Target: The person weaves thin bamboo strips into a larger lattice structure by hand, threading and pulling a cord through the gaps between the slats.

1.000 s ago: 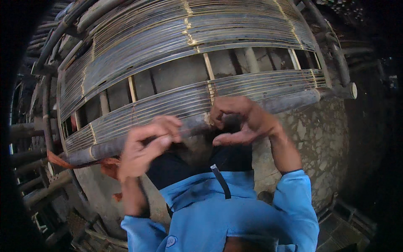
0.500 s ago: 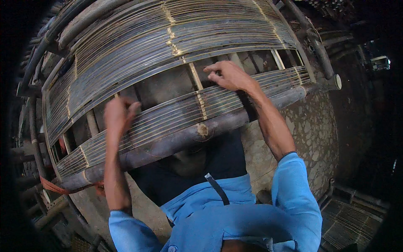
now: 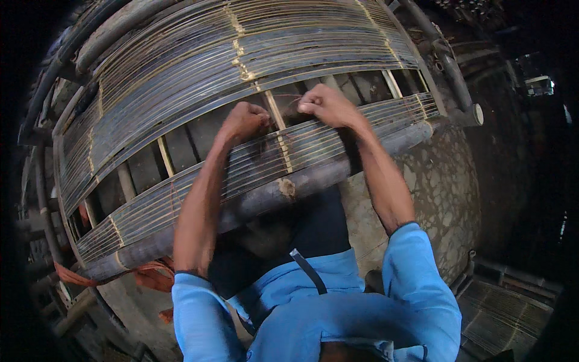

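Note:
A frame of thin, closely set strips, bamboo by its look, lies in front of me, with a wide upper panel [image 3: 181, 78] and a narrow near band [image 3: 319, 142]. Between them runs a gap, crossed by a pale slat [image 3: 275, 111]. My left hand [image 3: 244, 120] is closed over the gap, just left of this slat; what its fingers hold, if anything, is hidden. To the slat's right, my right hand [image 3: 329, 105] has its fingers pinched together. A fine reddish thread [image 3: 286, 95] comes out of them toward the slat.
A thick dark pole [image 3: 253, 205] forms the frame's near edge, close to my lap. Orange cloth [image 3: 154, 277] hangs at its left end. Poles [image 3: 449, 72] flank the frame at right. A second strip panel [image 3: 500, 314] lies at lower right, past the stone-patterned floor [image 3: 440, 187].
My left hand has moved right along the gap, close to the pale slat. My right fingers have drawn into a pinch, and a reddish thread now shows beside them.

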Tool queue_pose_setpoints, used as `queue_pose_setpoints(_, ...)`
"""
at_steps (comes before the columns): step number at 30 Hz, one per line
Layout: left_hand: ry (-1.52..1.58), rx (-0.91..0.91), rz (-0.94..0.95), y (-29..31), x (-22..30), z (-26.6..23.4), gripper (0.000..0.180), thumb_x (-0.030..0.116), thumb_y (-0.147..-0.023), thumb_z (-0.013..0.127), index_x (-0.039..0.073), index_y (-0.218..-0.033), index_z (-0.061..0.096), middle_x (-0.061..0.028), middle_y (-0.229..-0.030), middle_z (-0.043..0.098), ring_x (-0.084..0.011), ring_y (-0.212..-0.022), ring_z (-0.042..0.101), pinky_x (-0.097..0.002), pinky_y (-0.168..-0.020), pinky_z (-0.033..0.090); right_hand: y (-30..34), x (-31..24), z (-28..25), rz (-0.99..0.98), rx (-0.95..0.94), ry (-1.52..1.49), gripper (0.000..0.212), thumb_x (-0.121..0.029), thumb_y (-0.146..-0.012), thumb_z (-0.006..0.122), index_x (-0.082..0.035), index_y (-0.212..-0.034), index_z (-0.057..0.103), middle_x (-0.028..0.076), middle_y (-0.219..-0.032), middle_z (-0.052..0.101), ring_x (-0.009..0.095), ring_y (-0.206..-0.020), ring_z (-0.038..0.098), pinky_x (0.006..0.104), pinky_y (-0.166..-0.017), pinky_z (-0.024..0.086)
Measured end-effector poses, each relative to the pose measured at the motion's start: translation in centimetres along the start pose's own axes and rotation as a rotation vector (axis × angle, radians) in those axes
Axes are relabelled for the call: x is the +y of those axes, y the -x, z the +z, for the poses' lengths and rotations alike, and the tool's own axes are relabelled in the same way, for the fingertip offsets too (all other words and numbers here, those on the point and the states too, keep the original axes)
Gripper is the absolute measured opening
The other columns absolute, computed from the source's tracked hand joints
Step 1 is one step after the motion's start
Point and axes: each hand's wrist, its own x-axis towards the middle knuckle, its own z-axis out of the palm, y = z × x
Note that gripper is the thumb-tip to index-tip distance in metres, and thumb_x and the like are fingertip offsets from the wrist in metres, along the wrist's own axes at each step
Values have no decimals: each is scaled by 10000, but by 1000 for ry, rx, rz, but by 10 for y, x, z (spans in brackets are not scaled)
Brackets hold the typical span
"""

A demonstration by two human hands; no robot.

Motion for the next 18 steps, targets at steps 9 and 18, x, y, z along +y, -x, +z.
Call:
queue_pose_setpoints(9,-324,261,150,80,17,-26,356,333,-909,706,6,-1034,771,-241,-914,743,-368,-872,738,-414,-839,558,295,33,-136,-243,718,-1543,211,-213,-1027,513,-48,-898,540,23,-742,472,155,-638,500,416,-892,508)
queue_pose_setpoints(18,-356,154,150,100,28,2,492,495,-945,640,26,-965,787,-172,-739,699,-312,-711,676,-438,-724,530,457,-24,-136,-54,945,-1060,774,-526,-1009,532,102,-1451,437,63,-919,522,174,-827,539,260,-760,452)
